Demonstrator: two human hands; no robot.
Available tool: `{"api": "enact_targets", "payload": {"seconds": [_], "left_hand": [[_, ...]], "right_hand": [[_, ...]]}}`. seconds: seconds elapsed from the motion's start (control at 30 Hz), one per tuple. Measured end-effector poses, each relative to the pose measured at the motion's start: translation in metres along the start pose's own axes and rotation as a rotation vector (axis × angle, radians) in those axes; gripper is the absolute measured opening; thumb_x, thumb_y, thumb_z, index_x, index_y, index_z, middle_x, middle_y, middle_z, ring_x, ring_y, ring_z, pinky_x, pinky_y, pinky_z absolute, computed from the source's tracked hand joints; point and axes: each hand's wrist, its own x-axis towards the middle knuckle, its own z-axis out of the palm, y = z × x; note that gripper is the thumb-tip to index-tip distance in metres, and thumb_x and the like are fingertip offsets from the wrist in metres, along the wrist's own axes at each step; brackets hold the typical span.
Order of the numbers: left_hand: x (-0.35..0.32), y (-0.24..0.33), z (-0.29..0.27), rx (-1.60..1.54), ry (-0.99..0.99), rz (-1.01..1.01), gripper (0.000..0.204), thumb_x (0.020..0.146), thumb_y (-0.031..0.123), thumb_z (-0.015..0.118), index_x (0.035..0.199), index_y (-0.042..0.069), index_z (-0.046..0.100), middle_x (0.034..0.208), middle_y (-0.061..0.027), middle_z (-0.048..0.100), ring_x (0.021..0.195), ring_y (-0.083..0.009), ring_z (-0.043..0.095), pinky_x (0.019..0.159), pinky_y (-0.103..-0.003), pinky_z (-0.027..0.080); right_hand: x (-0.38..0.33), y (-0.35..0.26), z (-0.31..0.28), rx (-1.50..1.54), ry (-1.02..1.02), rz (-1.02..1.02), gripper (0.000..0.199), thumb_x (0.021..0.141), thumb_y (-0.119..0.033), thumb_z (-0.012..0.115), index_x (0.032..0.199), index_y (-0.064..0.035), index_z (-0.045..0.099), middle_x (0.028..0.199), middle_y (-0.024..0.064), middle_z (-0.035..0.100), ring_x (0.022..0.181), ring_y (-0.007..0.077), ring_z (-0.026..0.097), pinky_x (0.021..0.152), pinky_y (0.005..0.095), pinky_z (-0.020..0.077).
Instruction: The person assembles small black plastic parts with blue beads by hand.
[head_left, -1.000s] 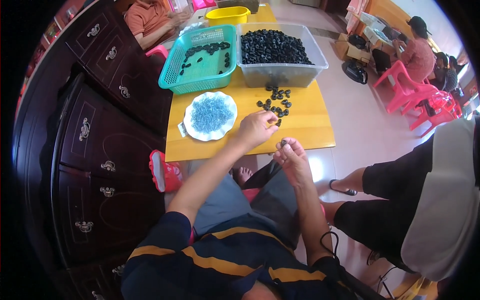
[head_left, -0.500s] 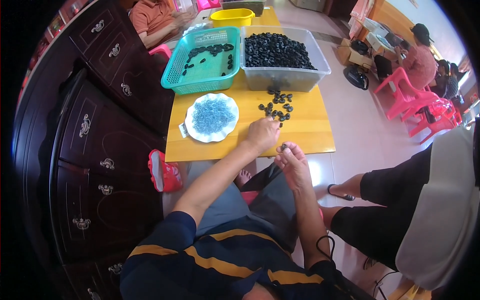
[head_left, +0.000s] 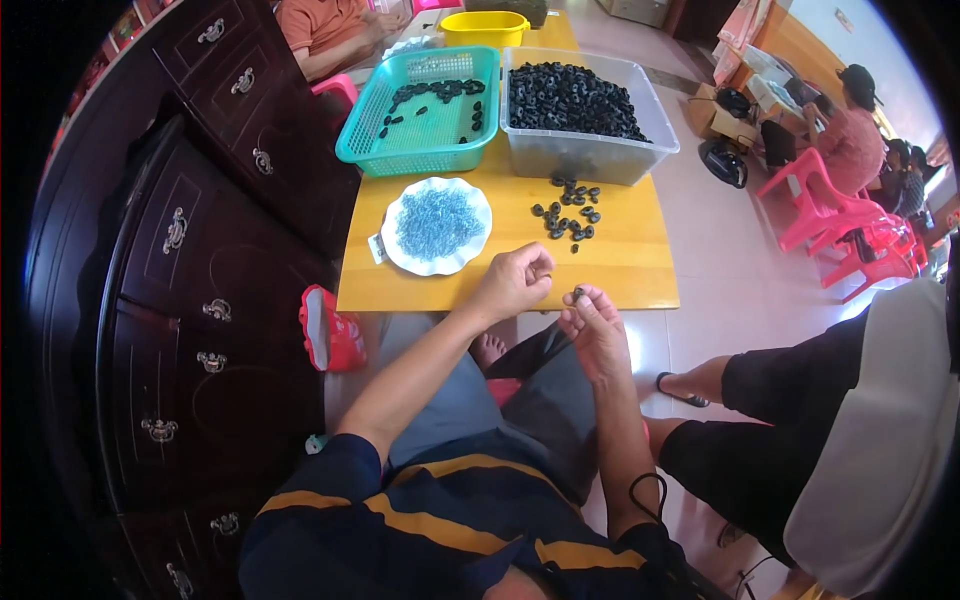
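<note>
Over the near edge of the table, my right hand [head_left: 600, 338] pinches a small black piece [head_left: 579, 294] between thumb and fingertips. My left hand [head_left: 516, 280] is close beside it on the left, its fingers curled together; whatever they hold, if anything, is too small or hidden. Beyond both hands lies a loose group of small black ring-shaped pieces [head_left: 563, 224] on the yellow wooden table [head_left: 625, 268]. To the left of that group stands a white scalloped plate [head_left: 397, 252] heaped with thin, clear-bluish small parts [head_left: 440, 225].
A green mesh basket [head_left: 420, 160] with scattered black pieces and a clear plastic bin [head_left: 590, 160] full of them stand farther back. Behind is a yellow tub [head_left: 485, 30]. A dark cabinet [head_left: 235, 260] borders the left; a person's legs [head_left: 760, 415] are close at right.
My left hand has drawn back from the loose black pieces toward the table's near edge. My right hand keeps its pinch on the black piece. The whole view has shifted slightly.
</note>
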Motion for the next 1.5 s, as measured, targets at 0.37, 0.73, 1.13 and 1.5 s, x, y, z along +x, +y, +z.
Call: {"api": "enact_targets", "payload": {"seconds": [0.37,0.73,1.13,1.5], "left_hand": [[-0.01,0.031,-0.02,-0.4,-0.097,-0.247,0.013,0.089,0.006,0.069,0.099,-0.001,0.072,0.079,-0.001,0.069,0.071,-0.0049,0.062,0.067,-0.022,0.053],[-0.017,0.045,-0.012,-0.366,-0.106,-0.211,0.013,0.091,0.004,0.065,0.099,-0.002,0.072,0.077,-0.0025,0.069,0.068,-0.0065,0.064,0.063,-0.023,0.055],[-0.018,0.052,-0.013,-0.187,-0.088,-0.145,0.01,0.088,0.003,0.066,0.094,-0.002,0.072,0.075,0.0001,0.068,0.068,-0.0044,0.062,0.063,-0.022,0.052],[-0.019,0.049,0.001,-0.016,-0.035,-0.026,0.011,0.086,0.003,0.066,0.094,-0.002,0.072,0.078,-0.0053,0.071,0.07,-0.0067,0.064,0.065,-0.024,0.053]], "right_hand": [[0.0,0.003,0.003,-0.147,-0.041,-0.073,0.018,0.098,-0.01,0.062,0.114,-0.0026,0.06,0.1,0.0079,0.069,0.085,0.0129,0.066,0.083,0.0259,0.0531],[-0.001,0.009,0.006,-0.32,-0.028,-0.215,0.018,0.095,-0.006,0.066,0.112,-0.0007,0.061,0.1,0.006,0.069,0.086,0.012,0.065,0.082,0.0251,0.052],[-0.003,0.014,0.008,-0.465,0.004,-0.288,0.012,0.092,-0.002,0.068,0.104,0.0005,0.064,0.091,0.002,0.068,0.082,0.0074,0.063,0.077,0.021,0.0497],[-0.001,0.016,0.002,-0.466,0.041,-0.331,0.013,0.093,-0.003,0.069,0.105,-0.0001,0.065,0.09,0.0036,0.069,0.079,0.0086,0.064,0.073,0.0207,0.05]]}}
